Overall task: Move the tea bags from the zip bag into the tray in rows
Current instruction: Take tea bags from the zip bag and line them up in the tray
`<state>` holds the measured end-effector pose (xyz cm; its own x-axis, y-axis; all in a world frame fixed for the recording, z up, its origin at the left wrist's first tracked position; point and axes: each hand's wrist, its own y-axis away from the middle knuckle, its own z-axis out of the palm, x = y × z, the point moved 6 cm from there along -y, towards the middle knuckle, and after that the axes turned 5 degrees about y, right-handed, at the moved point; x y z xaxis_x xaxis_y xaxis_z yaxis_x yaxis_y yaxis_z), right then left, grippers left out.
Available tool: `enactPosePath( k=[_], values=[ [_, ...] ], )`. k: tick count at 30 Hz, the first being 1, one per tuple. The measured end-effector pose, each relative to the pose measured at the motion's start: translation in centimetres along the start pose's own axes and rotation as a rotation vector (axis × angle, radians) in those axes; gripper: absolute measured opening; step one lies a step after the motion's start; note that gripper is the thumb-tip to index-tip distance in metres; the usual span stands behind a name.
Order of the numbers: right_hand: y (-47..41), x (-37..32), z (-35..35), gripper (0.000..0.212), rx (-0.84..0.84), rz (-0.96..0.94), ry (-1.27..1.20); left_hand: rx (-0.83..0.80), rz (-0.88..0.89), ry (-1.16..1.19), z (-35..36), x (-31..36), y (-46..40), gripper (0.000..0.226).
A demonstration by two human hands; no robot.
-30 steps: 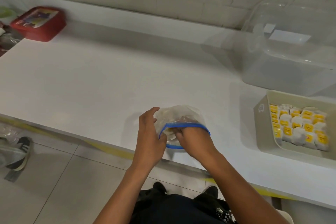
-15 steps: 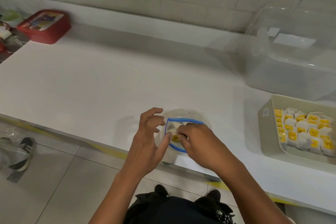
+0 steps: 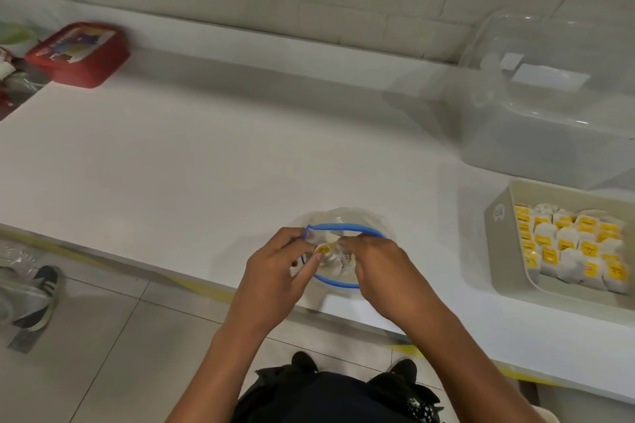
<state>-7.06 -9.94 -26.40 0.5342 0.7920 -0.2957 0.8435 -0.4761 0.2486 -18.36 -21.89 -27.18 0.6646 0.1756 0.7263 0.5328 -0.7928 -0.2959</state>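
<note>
Zip bag [image 3: 347, 227] sits at the near edge of the white table [image 3: 206, 161], mouth open and facing the person. One second back the right hand [image 3: 381, 268] was sunk in the bag to the wrist; now it is drawn out to the blue rim, fingers curled on a small bunch of tea bags [image 3: 331, 251] held at the mouth. Left hand [image 3: 275, 271] has shifted from bracing the bag's side to pinching a yellow tag on that same bunch. Judgement: the bunch is nearly free, and both hands may be sorting or untangling it before it goes across. Tray [image 3: 498, 251] stands well to the right, already packed with rows. How many remain in the bag cannot be told.
</note>
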Motion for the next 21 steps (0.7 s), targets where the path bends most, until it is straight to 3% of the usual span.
enactPosePath(
  k=[6, 12, 18, 21],
  values=[
    [-1.7, -0.3, 3.6, 0.039, -0.056, 0.001, 0.023, 0.041, -0.03, 0.058, -0.5, -0.4, 0.1, 0.004],
    [-2.7, -0.5, 3.8, 0.024, 0.083, 0.071, 0.099, 0.012, -0.059, 0.067, -0.4, -0.8, 0.2, 0.003],
    [-3.9, -0.6, 4.4, 0.018, 0.012, 0.153, 0.079, 0.009, -0.092, 0.079, -0.3, -1.2, 0.2, 0.006],
    [-3.7, -0.7, 4.0, 0.018, 0.023, 0.083, 0.096, 0.031, -0.107, 0.11, -0.6, -1.3, -0.1, 0.006]
  ],
)
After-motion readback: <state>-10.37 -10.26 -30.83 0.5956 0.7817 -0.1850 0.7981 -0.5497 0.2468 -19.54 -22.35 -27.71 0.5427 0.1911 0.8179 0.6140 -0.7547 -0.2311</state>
